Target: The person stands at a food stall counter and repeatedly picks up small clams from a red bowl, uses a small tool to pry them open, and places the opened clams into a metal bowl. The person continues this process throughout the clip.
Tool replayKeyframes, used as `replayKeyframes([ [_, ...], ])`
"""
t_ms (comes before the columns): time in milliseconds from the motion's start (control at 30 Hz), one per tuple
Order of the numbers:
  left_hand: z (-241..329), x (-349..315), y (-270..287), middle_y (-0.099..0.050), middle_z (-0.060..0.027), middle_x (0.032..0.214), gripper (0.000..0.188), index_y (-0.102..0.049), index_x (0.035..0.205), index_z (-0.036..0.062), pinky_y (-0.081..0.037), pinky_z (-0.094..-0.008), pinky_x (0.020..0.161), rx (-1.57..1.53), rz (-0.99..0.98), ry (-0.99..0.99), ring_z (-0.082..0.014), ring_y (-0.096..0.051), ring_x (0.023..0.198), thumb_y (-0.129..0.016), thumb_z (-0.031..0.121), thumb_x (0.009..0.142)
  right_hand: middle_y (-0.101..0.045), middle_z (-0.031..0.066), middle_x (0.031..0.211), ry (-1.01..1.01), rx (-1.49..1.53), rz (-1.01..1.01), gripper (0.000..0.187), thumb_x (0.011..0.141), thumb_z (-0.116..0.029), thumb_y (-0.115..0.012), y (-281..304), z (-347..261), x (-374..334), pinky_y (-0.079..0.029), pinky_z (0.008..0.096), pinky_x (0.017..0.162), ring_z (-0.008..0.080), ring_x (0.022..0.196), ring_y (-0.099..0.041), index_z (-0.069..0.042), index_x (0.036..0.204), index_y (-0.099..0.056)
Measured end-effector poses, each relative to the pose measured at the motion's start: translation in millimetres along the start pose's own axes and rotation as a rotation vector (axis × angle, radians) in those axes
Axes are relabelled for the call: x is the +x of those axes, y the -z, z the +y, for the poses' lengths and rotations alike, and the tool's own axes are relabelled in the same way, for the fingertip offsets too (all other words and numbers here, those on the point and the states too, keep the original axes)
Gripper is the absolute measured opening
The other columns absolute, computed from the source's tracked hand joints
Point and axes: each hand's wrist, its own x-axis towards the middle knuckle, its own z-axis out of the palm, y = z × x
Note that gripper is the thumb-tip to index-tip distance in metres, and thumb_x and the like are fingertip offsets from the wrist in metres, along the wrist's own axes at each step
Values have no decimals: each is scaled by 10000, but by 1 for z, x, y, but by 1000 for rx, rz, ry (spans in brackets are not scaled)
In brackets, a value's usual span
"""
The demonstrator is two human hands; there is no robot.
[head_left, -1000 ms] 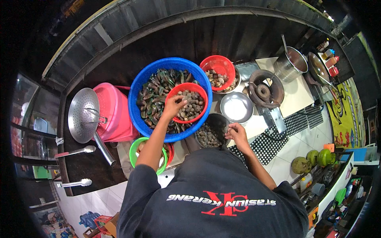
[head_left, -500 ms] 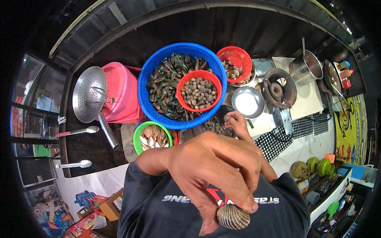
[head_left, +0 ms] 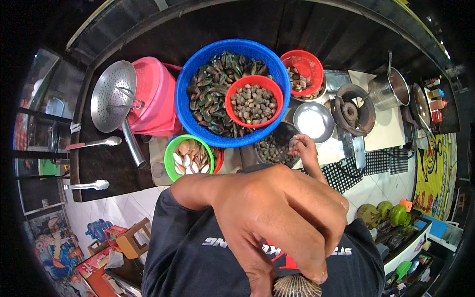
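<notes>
My left hand is raised close to the camera, its fingertips pinching a ribbed cockle shell at the lower edge. My right hand reaches over a dark bowl of small shells and holds a small grey shell at its fingertips. Beyond it stands a big blue basket of green mussels. A red basket of cockles sits inside the blue one. A green bowl of pale clams stands left of the dark bowl.
A second red basket with shells, an empty steel bowl, a gas burner and a steel pot stand to the right. On the left are a pink tub, a metal strainer ladle and two long-handled utensils.
My left hand left the red basket of cockles and rose toward the camera with a ribbed shell, now filling the lower frame. My right hand stayed at the dark bowl.
</notes>
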Motion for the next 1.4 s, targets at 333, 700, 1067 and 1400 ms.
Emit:
replayKeyframes([
  [333,-32,-72,74,-637,-59,862,405,-651,930,8,-474,-285,726,326,469,450,-153,-603,840,-838,266,682,-575,75,907,41,67,-42,200,905,-10,-505,-5,-18,-6,-565,288,643,157,724,-623,-5,1101,-546],
  [700,-81,-161,74,-640,-103,973,299,-637,1114,24,-488,-270,705,936,520,925,-188,-625,863,-685,108,832,-609,63,910,211,109,-119,133,898,-19,-561,-40,-93,-53,-516,245,681,116,756,-611,13,1026,-555],
  [1067,-77,-144,57,-648,-86,958,238,-662,1005,-5,-495,-260,686,1037,462,809,-138,-625,814,-719,36,778,-631,62,910,331,64,-218,114,906,-16,-574,-57,-111,-66,-510,232,694,93,769,-603,16,1013,-550],
  [1400,-77,-146,54,-644,-81,913,206,-653,959,-17,-491,-263,678,1056,453,802,-135,-612,781,-719,27,768,-629,49,888,343,14,-210,98,908,-27,-575,-57,-108,-66,-513,224,696,79,766,-601,17,994,-556],
])
